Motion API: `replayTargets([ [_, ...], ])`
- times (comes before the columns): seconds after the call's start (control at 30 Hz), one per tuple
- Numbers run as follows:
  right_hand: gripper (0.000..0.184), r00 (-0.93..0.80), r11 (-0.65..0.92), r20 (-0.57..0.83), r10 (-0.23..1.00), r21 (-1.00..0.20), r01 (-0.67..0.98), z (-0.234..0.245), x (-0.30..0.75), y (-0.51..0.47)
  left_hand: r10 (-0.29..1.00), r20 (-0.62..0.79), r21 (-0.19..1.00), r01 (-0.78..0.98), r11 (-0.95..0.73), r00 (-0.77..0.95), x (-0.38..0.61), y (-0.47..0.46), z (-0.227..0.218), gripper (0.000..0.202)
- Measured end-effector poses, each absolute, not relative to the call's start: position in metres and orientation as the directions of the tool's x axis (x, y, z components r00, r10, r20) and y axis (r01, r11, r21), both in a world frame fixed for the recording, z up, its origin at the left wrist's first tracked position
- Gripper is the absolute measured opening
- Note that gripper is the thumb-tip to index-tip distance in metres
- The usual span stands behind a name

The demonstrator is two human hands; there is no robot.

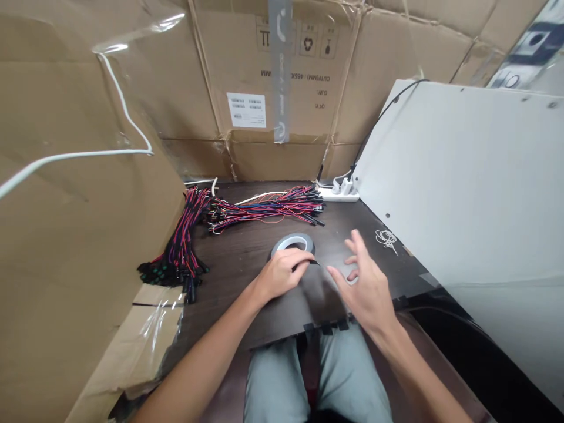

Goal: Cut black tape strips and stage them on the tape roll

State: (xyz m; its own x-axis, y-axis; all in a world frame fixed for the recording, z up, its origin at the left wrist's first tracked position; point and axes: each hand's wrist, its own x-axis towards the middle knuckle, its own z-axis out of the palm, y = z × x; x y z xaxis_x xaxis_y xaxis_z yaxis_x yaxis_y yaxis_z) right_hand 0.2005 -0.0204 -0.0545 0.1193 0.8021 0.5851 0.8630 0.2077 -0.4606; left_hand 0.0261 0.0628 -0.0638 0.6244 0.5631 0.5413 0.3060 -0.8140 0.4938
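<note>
Tape roll (293, 237) lies on the tabletop (247, 252), partly behind the left hand (286, 271), whose fingers pinch a dark strip (314, 262). Right hand (365, 285): fingers spread, apparently holding nothing. Black pieces (326, 329) sit along the front edge, seemingly already cut; the pinched strip is not yet placed. Beyond: wire bundles (268, 208), power strip (337, 196), cardboard walls (247, 59), white panel (462, 176).
</note>
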Motion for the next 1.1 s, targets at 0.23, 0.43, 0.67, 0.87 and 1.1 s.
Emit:
replayTargets([
  [0.23, 0.021, -0.065, 0.109, 0.183, 0.981, -0.242, 0.964, -0.037, 0.181, -0.008, 0.566, 0.492, 0.489, 0.328, -0.808, 0.661, 0.027, 0.062, -0.065, 0.022],
  [0.43, 0.03, -0.096, 0.09, -0.026, 0.995, -0.171, 0.981, -0.03, 0.176, 0.004, 0.556, 0.467, 0.465, 0.344, -0.816, 0.687, 0.026, 0.062, -0.065, 0.024],
  [0.67, 0.03, -0.129, 0.113, -0.056, 0.99, -0.221, 0.969, -0.034, 0.182, 0.004, 0.611, 0.41, 0.542, 0.358, -0.76, 0.677, 0.025, 0.062, -0.062, 0.029],
  [0.87, 0.027, -0.158, 0.14, -0.039, 0.987, -0.294, 0.946, -0.034, 0.195, 0.013, 0.673, 0.372, 0.578, 0.408, -0.707, 0.639, 0.024, 0.062, -0.063, 0.043],
  [1.1, 0.02, -0.443, 0.348, 0.043, 0.895, -0.688, 0.636, -0.044, 0.13, -0.066, 0.597, 0.358, 0.616, 0.299, -0.729, 0.718, 0.028, 0.066, -0.063, 0.032],
])
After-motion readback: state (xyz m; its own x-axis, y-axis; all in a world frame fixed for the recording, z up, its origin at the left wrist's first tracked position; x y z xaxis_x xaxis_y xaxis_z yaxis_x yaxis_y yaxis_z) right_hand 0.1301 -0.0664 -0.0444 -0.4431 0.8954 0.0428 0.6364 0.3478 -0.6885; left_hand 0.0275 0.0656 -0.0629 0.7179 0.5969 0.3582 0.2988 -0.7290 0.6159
